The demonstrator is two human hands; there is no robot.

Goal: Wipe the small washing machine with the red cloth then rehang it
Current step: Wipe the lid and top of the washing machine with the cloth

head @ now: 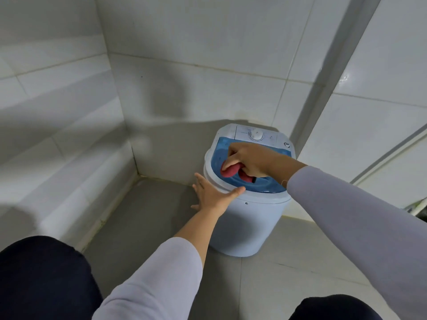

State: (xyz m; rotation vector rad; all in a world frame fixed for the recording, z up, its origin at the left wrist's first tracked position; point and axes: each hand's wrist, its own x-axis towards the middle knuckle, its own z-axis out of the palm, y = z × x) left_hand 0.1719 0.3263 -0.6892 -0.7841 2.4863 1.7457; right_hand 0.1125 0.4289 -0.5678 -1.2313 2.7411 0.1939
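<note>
The small washing machine point(245, 225), a pale blue tub with a translucent blue lid and a white dial panel at the back, stands on the grey floor in a tiled corner. My right hand point(250, 160) grips the bunched red cloth point(230, 170) and presses it onto the blue lid. My left hand point(213, 195) rests flat with straight fingers against the machine's left rim, thumb lying along the front edge of the lid. Part of the cloth is hidden under my right fingers.
White tiled walls point(184, 93) close in behind and to the left of the machine. A vertical grey frame point(323, 88) rises just right of it. Grey floor tiles point(147, 218) lie in front. My dark-clothed knees point(41, 278) fill the bottom corners.
</note>
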